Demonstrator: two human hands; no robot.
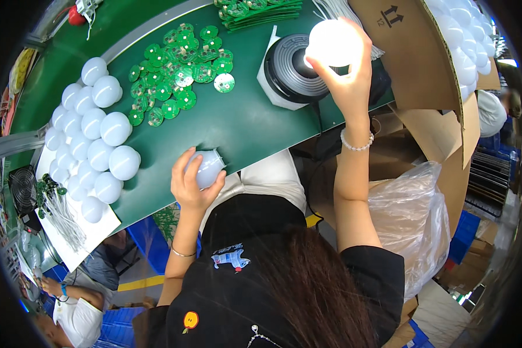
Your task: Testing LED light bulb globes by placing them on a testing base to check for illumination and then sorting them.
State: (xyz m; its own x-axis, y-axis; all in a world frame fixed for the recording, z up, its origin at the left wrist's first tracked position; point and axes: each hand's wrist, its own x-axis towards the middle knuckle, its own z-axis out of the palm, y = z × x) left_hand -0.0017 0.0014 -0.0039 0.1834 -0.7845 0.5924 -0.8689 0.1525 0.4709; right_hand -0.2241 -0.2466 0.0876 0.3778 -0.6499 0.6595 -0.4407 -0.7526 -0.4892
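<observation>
My right hand (355, 78) grips a brightly lit white light bulb (334, 43) at the far right of the green table. The bulb is over the edge of a round black and grey ribbed device (293, 69); glare hides whether the two touch. Near the table's front edge, my left hand (192, 188) is closed around an unlit white light bulb (207, 168), its open-looking rim pointing right. Many small round green circuit boards (182, 64) lie in a loose heap at the back, beyond my left hand.
Rows of white bulb domes (98, 124) stand on the left of the green table (238, 124). Stacked green board panels (261, 17) and white wires lie at the back. A cardboard box (412, 52) borders the right, with more white domes (461, 43) behind it. Another person (78, 310) sits lower left.
</observation>
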